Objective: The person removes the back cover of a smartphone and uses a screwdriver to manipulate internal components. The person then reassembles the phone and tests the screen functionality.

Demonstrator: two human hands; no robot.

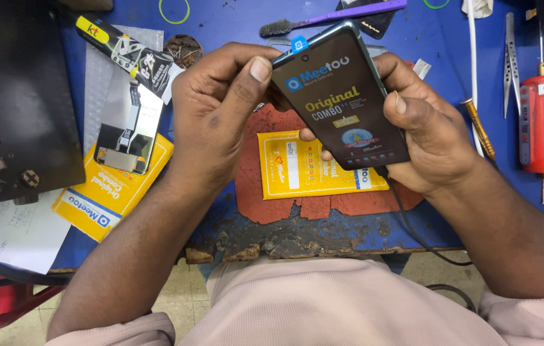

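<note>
Both hands, left hand [211,106] and right hand [422,131], grip a dark phone [339,96] above yellow packet [301,168].

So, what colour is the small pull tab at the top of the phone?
Blue, with a white mark; the pull tab on the phone shows in the head view.

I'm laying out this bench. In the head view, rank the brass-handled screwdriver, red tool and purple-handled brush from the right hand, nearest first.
From the right hand:
1. Brass-handled screwdriver, just beside it, to the right.
2. Purple-handled brush, at the bench's top edge.
3. Red tool, far right.
</note>
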